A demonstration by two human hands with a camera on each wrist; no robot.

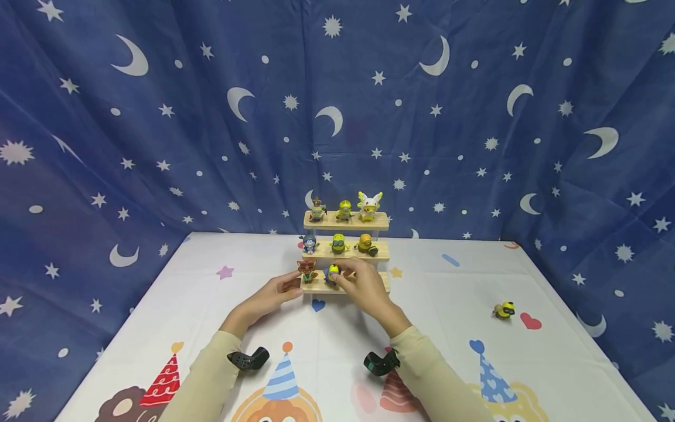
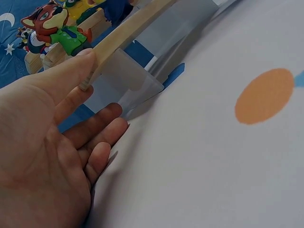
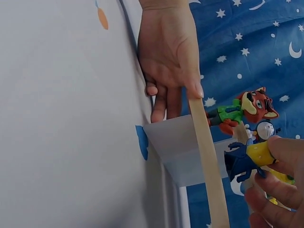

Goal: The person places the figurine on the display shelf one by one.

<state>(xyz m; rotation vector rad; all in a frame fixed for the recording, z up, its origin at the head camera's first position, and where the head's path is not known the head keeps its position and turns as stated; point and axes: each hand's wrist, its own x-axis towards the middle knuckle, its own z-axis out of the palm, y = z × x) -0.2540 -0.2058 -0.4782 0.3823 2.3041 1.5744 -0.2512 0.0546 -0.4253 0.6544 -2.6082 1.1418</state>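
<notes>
A three-tier display stand (image 1: 345, 288) with wooden shelves and clear supports holds small toy figures. At the left end of its lowest shelf, my left hand (image 1: 272, 295) pinches the board between thumb and index finger, other fingers loosely bent below. A fox figurine (image 2: 64, 33) in a green shirt stands on that shelf beside the thumb. My right hand (image 1: 366, 287) grips a yellow-and-blue figurine (image 3: 249, 159) by its yellow upper part, between thumb and fingers. In the right wrist view its blue lower part is close to the shelf; whether they touch I cannot tell.
Several figurines stand on the middle shelf (image 1: 348, 255) and the top shelf (image 1: 337, 225). One yellow-and-black figurine (image 1: 504, 310) lies on the white printed tablecloth (image 1: 422, 305) at the right. A blue curtain (image 1: 337, 88) with moons and stars hangs behind.
</notes>
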